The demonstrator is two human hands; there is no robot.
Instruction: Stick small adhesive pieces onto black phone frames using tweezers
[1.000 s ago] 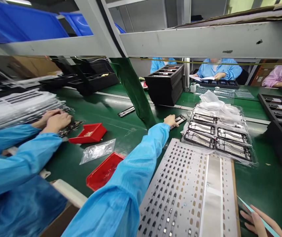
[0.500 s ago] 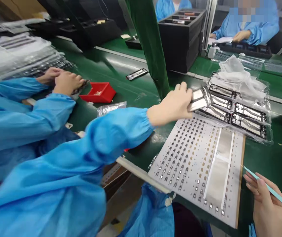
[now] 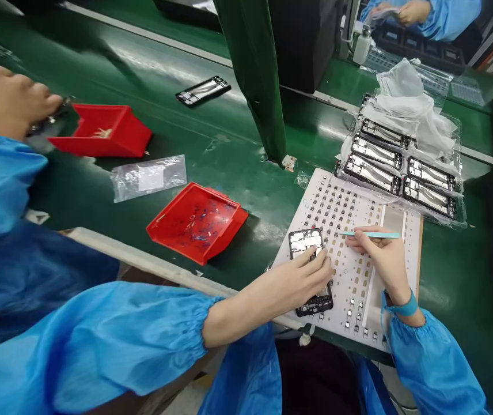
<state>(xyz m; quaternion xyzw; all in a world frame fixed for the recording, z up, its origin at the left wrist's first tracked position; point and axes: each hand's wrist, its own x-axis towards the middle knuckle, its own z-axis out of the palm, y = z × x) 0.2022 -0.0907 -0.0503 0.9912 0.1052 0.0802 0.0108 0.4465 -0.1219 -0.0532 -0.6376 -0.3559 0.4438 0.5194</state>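
My left hand (image 3: 296,282) lies over a black-edged phone frame (image 3: 305,240) with silvery metal inside, its fingers gripping it across the middle. The frame rests on a pale sheet (image 3: 412,271) set with rows of small metal clips. To the right, my right hand (image 3: 382,256) pinches teal tweezers (image 3: 378,235) above the sheet. The tweezers' tip points left, toward the clip rows, apart from the frame. A teal band circles my right wrist. My left palm and fingers hide the middle of the frame.
Behind the sheet, a clear plastic tray (image 3: 458,210) holds several phone frames under white wrapping (image 3: 419,115). Two red bins (image 3: 224,230) and a plastic bag (image 3: 149,177) lie left. Another frame (image 3: 203,91) sits beyond. A green post (image 3: 259,86) rises mid-table. A co-worker's hand (image 3: 8,101) shows far left.
My left hand has brought the phone frame from beside the tray down onto the sheet's near left part. My right hand has moved left over the sheet with the tweezers. The view has tilted down.
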